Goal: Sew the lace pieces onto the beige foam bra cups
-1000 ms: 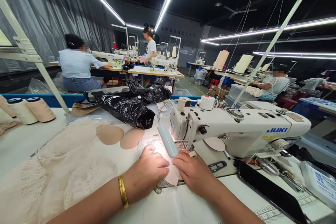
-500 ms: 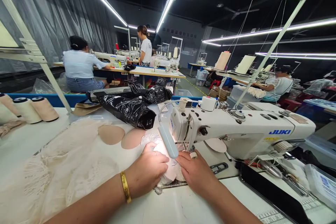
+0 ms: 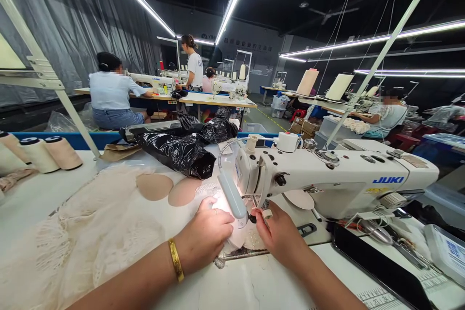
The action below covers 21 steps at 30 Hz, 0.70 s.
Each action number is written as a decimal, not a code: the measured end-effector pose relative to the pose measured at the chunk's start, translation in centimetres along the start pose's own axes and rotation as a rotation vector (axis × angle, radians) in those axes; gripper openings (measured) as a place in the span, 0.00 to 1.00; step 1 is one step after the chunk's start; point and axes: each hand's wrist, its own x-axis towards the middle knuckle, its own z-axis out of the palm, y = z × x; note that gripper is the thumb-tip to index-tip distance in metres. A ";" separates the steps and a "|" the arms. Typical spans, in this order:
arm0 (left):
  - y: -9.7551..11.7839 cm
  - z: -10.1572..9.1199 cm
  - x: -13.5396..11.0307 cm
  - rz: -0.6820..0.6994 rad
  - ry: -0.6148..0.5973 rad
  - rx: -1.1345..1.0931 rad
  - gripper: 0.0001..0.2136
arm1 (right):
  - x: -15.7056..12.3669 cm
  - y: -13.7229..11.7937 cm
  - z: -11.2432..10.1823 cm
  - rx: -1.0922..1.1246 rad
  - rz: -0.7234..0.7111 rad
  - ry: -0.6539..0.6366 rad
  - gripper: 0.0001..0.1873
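Note:
A white JUKI sewing machine [image 3: 363,174] stands in front of me, its lamp [image 3: 232,196] shining on the needle area. My left hand [image 3: 209,230] is closed on a pale pink fabric piece [image 3: 238,237] lying left of the needle, fingers curled over its edge. My right hand [image 3: 281,232] is raised close to the presser foot, thumb and fingers pinched together; what they hold is hidden. A small dark part shows beside those fingertips, too small to name. Cream lace fabric [image 3: 119,223] spreads over the table to my left.
Two beige oval pads [image 3: 154,187] lie behind my left hand. Black plastic bags [image 3: 178,152] rest at the back, thread cones [image 3: 61,152] at far left. A black phone-like slab [image 3: 381,266] and thread snips [image 3: 307,230] lie to the right. Co-workers sit and stand beyond.
My right hand has lifted off the fabric, its flat fingers now drawn into a pinch by the needle. My left hand stays in place on the fabric.

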 end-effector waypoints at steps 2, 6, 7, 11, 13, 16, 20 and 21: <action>0.0 0.1 0.0 -0.002 0.000 -0.004 0.09 | -0.1 0.0 0.0 0.012 0.017 -0.013 0.14; 0.1 0.3 -0.1 0.010 0.019 -0.002 0.08 | -0.1 -0.1 -0.2 0.017 0.009 0.003 0.12; 0.1 0.3 -0.1 0.013 0.023 0.000 0.08 | -0.1 -0.2 -0.2 0.016 0.007 0.004 0.12; 0.2 0.3 -0.1 0.018 0.038 0.014 0.09 | 0.0 -0.1 -0.1 0.009 0.003 0.001 0.11; 0.1 0.3 0.0 0.020 0.041 0.020 0.09 | 0.0 -0.1 -0.1 0.005 0.004 -0.002 0.11; -0.1 0.1 0.2 0.005 0.039 0.038 0.09 | 0.0 -0.2 -0.3 0.007 -0.017 -0.010 0.12; 0.4 0.0 -0.1 -0.004 0.049 0.070 0.09 | 0.2 -0.8 -1.3 0.025 -0.089 -0.118 0.13; 0.8 0.1 -0.2 0.004 0.052 0.079 0.09 | 0.3 -0.9 -1.6 0.031 -0.110 -0.178 0.13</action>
